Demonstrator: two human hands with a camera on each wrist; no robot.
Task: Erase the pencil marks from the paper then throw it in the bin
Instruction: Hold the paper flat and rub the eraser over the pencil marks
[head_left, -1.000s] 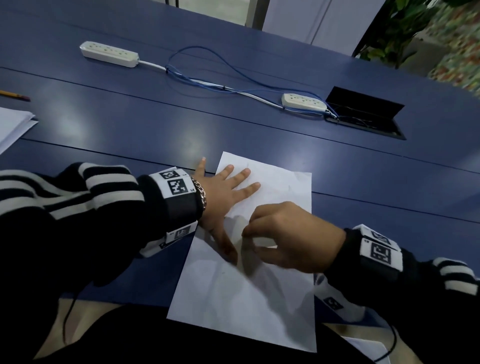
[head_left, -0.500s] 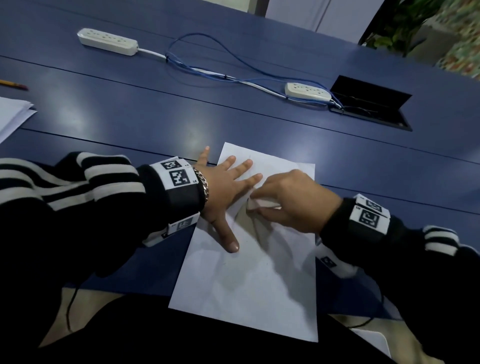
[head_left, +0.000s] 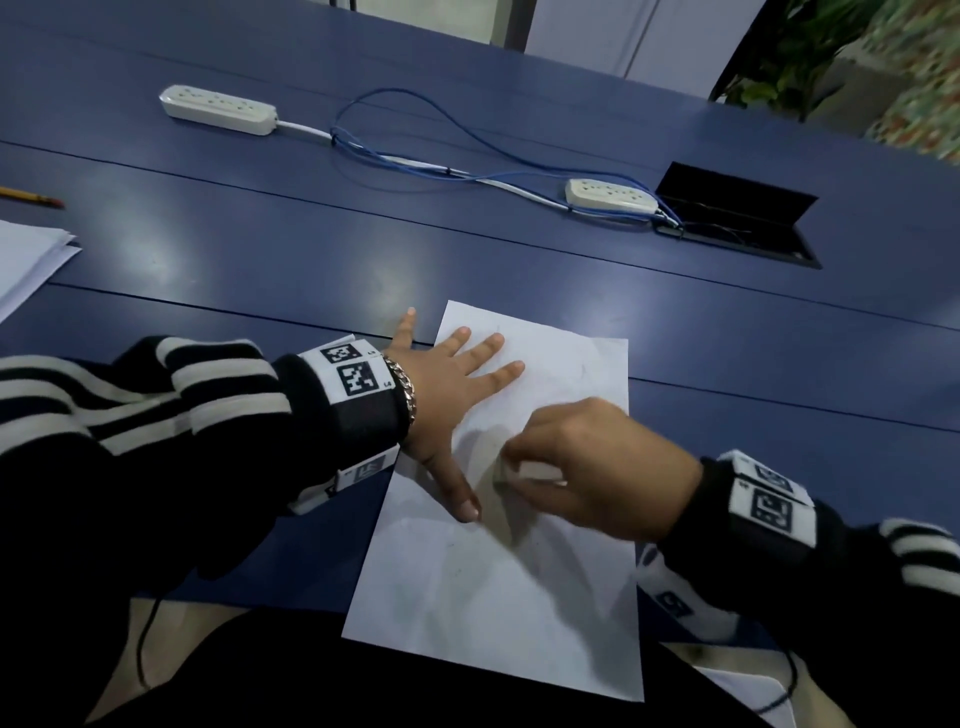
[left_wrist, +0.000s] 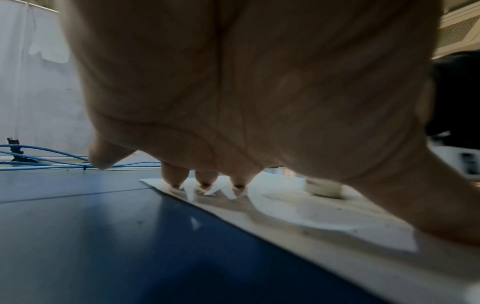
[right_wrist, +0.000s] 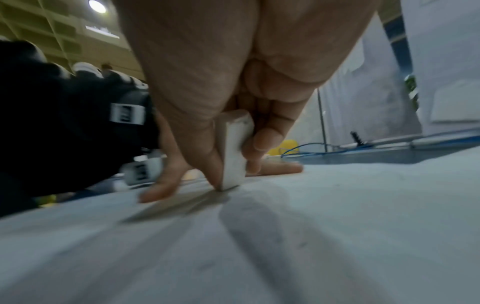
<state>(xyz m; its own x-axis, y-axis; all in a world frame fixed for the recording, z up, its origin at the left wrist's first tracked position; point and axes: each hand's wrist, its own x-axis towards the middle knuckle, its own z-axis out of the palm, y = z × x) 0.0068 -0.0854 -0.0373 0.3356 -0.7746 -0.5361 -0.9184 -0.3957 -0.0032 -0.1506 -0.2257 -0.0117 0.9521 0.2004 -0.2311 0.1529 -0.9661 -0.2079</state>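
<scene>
A white sheet of paper (head_left: 498, 587) lies on the blue table (head_left: 311, 249) in front of me. My left hand (head_left: 457, 395) lies flat on its upper left part, fingers spread, thumb stretched toward me. My right hand (head_left: 587, 467) pinches a white eraser (head_left: 519, 472) between thumb and fingers, its lower end down on the paper near the left thumb. In the right wrist view the eraser (right_wrist: 233, 152) stands upright on the paper (right_wrist: 285, 246). The left wrist view shows the left fingertips (left_wrist: 205, 181) on the paper (left_wrist: 298, 207), with the eraser (left_wrist: 323, 187) beyond them.
Two white power strips (head_left: 218, 109) (head_left: 610, 196) joined by blue cables (head_left: 415, 150) lie farther back, beside an open black cable hatch (head_left: 737, 218). A pencil (head_left: 31, 197) and a stack of paper (head_left: 26, 260) sit at the far left.
My right hand with the eraser moved back toward me from the sheet's upper part to beside the left thumb. The left hand stayed pressed on the paper.
</scene>
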